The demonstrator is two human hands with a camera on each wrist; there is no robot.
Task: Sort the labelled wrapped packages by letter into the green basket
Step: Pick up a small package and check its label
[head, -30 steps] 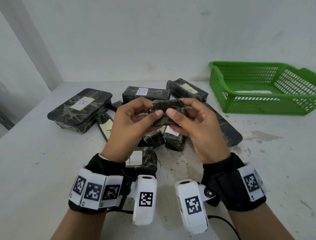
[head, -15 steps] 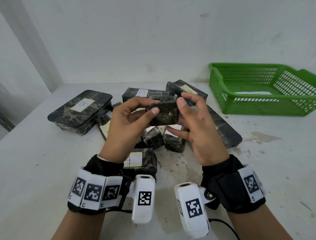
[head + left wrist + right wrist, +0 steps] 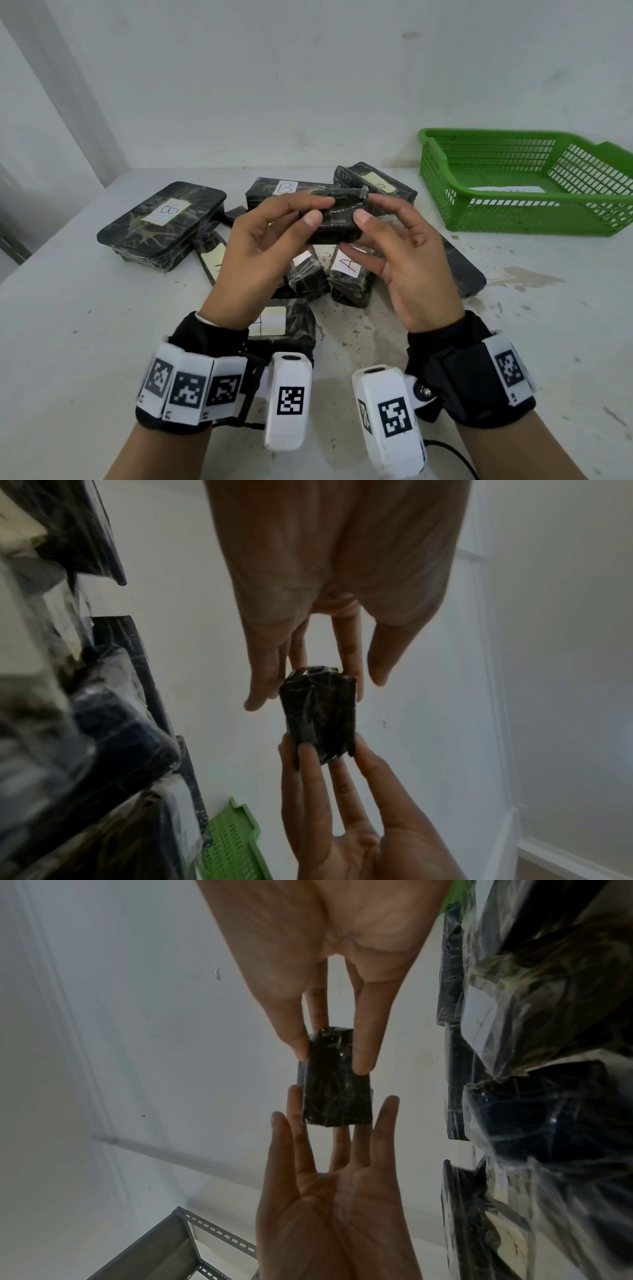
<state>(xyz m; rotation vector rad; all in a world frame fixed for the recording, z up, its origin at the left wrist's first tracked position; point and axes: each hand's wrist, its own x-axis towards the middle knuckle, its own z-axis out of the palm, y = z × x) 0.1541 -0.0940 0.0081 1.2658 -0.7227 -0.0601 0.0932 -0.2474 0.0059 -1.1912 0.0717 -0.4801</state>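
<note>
Item: small wrapped package (image 3: 337,219), held above the counter (image 3: 102,342) pile, pinched between left hand (image 3: 260,253) and right hand (image 3: 404,260) fingertips; no label is shown. It is best turned until its letter is read, then carried to the green basket (image 3: 534,219), far right.

handwritten "b" label on the flat package (image 3: 161,226), "b" on the rear package (image 3: 286,190), "a" on the small package (image 3: 347,274)
</note>
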